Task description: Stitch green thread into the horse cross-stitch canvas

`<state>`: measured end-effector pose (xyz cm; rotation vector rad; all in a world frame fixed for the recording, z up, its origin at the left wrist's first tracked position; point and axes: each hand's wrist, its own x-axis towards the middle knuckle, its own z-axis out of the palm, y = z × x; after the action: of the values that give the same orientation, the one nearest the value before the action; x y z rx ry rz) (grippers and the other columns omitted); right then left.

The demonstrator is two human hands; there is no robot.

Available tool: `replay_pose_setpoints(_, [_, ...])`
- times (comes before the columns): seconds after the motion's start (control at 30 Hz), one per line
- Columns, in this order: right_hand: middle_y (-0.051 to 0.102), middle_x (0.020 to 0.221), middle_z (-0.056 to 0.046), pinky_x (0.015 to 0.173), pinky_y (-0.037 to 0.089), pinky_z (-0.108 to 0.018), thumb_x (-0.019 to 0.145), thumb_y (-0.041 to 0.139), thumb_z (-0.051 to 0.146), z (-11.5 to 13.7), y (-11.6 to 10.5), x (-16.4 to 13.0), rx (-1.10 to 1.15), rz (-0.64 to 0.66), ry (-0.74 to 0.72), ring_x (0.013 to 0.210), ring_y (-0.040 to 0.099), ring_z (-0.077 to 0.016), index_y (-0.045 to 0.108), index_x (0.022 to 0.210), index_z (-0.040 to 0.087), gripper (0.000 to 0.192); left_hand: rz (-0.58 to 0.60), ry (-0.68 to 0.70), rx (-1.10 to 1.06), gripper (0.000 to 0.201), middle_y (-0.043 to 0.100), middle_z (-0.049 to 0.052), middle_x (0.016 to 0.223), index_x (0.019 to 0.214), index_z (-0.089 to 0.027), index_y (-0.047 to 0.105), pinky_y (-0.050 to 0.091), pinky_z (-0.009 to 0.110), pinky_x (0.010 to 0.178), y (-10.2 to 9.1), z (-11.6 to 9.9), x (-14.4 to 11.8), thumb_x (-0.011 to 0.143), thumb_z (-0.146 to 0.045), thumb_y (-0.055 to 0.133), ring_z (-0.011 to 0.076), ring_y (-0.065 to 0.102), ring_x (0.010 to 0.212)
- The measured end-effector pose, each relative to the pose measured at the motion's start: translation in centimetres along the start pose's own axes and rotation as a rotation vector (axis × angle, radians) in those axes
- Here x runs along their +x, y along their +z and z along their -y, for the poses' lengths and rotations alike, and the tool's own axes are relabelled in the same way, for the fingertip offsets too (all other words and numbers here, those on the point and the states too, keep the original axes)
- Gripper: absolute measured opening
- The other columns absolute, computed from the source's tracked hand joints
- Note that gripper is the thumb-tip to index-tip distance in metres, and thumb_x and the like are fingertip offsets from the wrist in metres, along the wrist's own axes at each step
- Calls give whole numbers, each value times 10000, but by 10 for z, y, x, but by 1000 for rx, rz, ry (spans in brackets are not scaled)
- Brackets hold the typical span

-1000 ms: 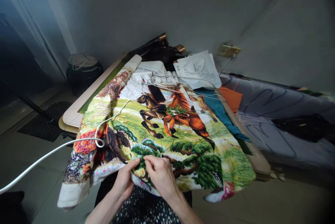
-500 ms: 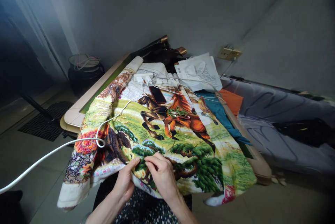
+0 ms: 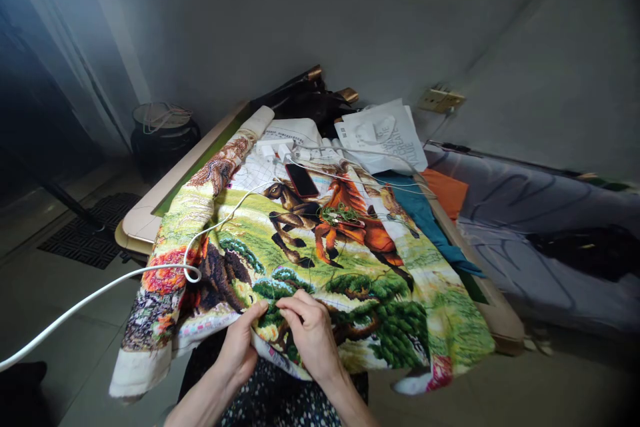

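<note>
Head view is showing both hands meeting at the near hem of the embroidery: left hand is pinching the cloth edge, right hand is closing fingertips just beside it. Cloth is stretching away across the counter, toward the phone.
</note>
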<state>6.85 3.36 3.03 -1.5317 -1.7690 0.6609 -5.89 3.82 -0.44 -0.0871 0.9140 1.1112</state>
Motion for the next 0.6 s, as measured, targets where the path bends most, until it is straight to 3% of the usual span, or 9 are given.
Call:
replay_pose_setpoints(0.5, [635,743,-22,620,428,-243,848,548,66,4,9,1,-61,-46,-11,699,608,-168,689,758,187,206,-1,-3,2,115,747,39,705,688,-122,736,536,291,719,3,-1,-4,589,-121,795,174,662,671])
replay_pose_setpoints(0.6, [640,763,-20,632,435,-246,844,514,35,10,9,1,-129,-66,-34,689,611,-165,655,830,181,204,18,-3,17,159,747,44,697,687,-109,739,534,279,701,3,-2,-5,551,-132,818,168,657,658])
